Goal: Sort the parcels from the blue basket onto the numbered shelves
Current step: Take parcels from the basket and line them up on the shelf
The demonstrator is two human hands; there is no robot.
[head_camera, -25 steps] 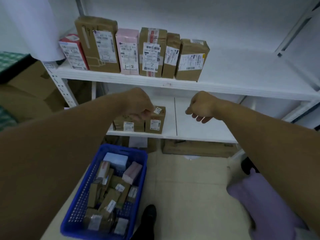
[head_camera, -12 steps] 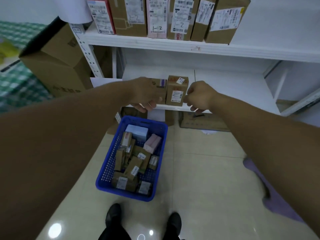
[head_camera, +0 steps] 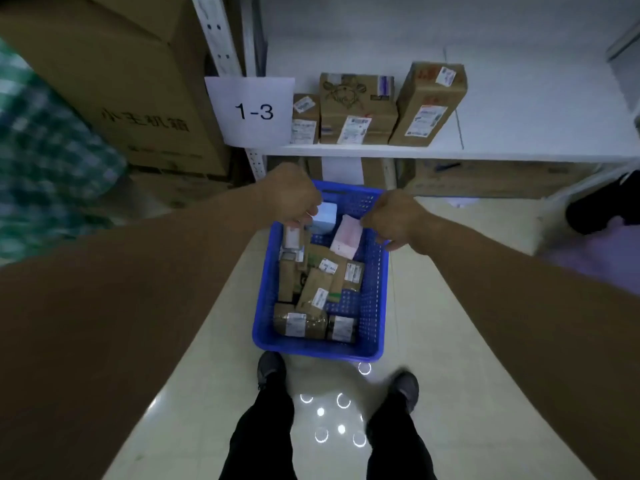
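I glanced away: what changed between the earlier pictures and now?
Both hands let go of the brown parcel, now standing on the 1-3 shelf, and dropped to the blue basket: left hand by the pale blue box, right hand by the pink parcel; whether either grips is unclear. Basket and other shelf parcels stayed put.

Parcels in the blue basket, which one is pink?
The pink parcel at the blue basket's far end, beside the pale blue box. Nearly all the others are brown cardboard.
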